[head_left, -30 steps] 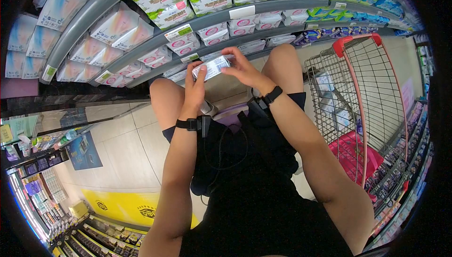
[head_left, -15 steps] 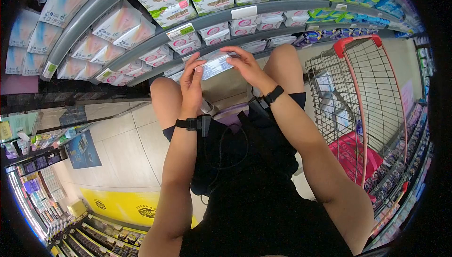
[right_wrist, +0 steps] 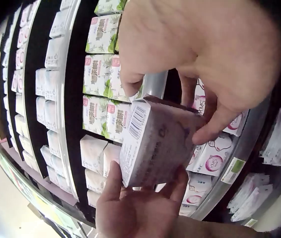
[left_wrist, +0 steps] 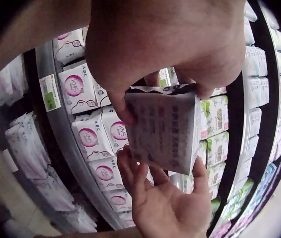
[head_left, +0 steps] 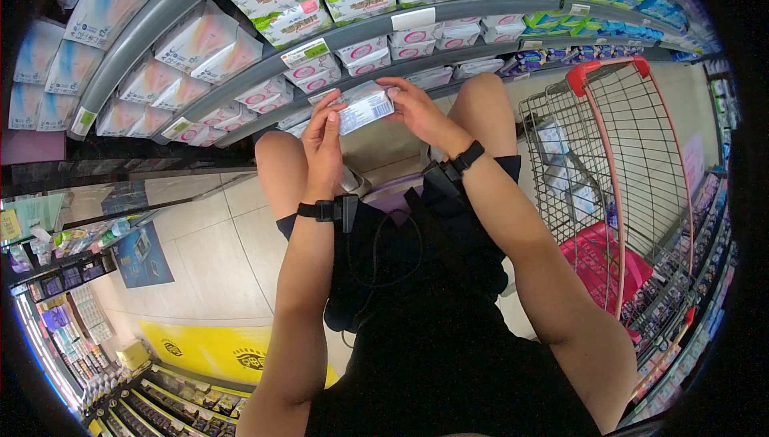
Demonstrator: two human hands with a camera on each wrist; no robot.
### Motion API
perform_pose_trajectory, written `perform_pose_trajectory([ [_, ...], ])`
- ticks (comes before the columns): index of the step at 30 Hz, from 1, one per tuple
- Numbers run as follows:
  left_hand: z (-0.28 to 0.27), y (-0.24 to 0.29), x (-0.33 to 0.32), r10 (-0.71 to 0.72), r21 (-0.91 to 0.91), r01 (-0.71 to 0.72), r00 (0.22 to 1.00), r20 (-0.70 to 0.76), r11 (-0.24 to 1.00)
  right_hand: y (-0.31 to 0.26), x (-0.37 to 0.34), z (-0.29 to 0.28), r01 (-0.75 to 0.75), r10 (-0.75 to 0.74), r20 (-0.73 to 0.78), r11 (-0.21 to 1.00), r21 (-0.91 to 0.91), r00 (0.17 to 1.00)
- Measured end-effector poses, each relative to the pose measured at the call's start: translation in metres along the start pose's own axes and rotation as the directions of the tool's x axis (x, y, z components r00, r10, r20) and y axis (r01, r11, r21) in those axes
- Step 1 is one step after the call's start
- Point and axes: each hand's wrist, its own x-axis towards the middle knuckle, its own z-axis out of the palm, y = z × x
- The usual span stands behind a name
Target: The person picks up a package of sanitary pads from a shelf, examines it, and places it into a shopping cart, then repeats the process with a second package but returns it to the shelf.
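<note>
- Package point(head_left: 365, 112), small, white and boxy: held in mid-air by both hands, seen against the front edge of the lower shelf point(head_left: 356, 84) and between the person's knees point(head_left: 282, 157).
- Left grip point(head_left: 324, 153): thumb and fingers bent about the package's left end, parted only by its thickness.
- Right grip point(head_left: 422, 116): likewise closed to the package's thickness at the opposite end, one finger pressing the broad face.
- Barcode point(right_wrist: 138, 120): on a narrow side of the package, at the end nearer the right grip — in the head view this side faces upward (the broad face carries further print, too blurred to read in the left wrist view).
- White packs point(left_wrist: 87, 138) with pink ovals: stacked behind the front edge of the lower shelf, beyond the hands.
- Green-and-white packs point(head_left: 356, 0): on the upper shelf point(head_left: 356, 34), standing in rows near its front edge.
- Shopping cart point(head_left: 577, 82): red-cornered, on the tiled floor point(head_left: 212, 257) to the right of the person — pale packs point(head_left: 553, 139) inside, near its left wire side, and a bright pink panel point(head_left: 602, 261) at the near end.
</note>
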Motion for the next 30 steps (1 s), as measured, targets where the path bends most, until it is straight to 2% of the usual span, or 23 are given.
perform_pose_trajectory([
  [3, 0.001, 0.003, 0.000, -0.008, 0.006, 0.008, 1.000, 0.004, 1.000, 0.000, -0.001, 0.000, -0.004, 0.004, 0.046, 1.000, 0.005, 0.999],
  [9, -0.002, -0.001, 0.000, -0.048, -0.140, 0.047, 0.999, -0.005, 0.989, -0.004, -0.007, 0.007, 0.030, -0.019, 0.116, 0.996, -0.089, 0.993],
  [12, -0.001, 0.000, -0.001, -0.039, -0.128, 0.041, 0.999, 0.017, 0.991, -0.003, -0.004, 0.003, -0.017, 0.018, 0.118, 1.000, -0.008, 0.993],
  [15, -0.006, -0.003, 0.000, 0.003, 0.044, -0.007, 0.996, 0.084, 0.999, 0.002, -0.001, 0.001, -0.017, 0.016, 0.089, 1.000, 0.014, 0.996],
  [18, -0.008, -0.003, 0.000, -0.018, 0.023, 0.015, 0.991, 0.134, 1.000, -0.001, -0.002, 0.003, -0.019, 0.014, 0.083, 0.998, 0.059, 0.996],
  [21, -0.006, -0.002, 0.001, -0.011, -0.126, 0.029, 0.989, 0.147, 0.992, 0.002, -0.002, 0.000, 0.097, -0.088, 0.109, 0.992, -0.075, 0.990],
  [24, 0.003, -0.001, 0.000, -0.149, -0.153, 0.147, 0.989, -0.003, 0.977, 0.001, -0.001, 0.001, 0.130, -0.115, 0.105, 0.982, -0.140, 0.988],
  [27, 0.005, 0.001, 0.000, -0.197, -0.012, 0.197, 0.979, -0.054, 0.980, -0.004, -0.005, 0.006, 0.169, -0.138, 0.119, 0.933, -0.318, 0.983],
  [30, 0.000, -0.013, -0.002, -0.347, -0.009, 0.348, 0.932, -0.100, 0.937, -0.004, -0.008, 0.011, 0.183, -0.154, 0.107, 0.910, -0.372, 0.982],
])
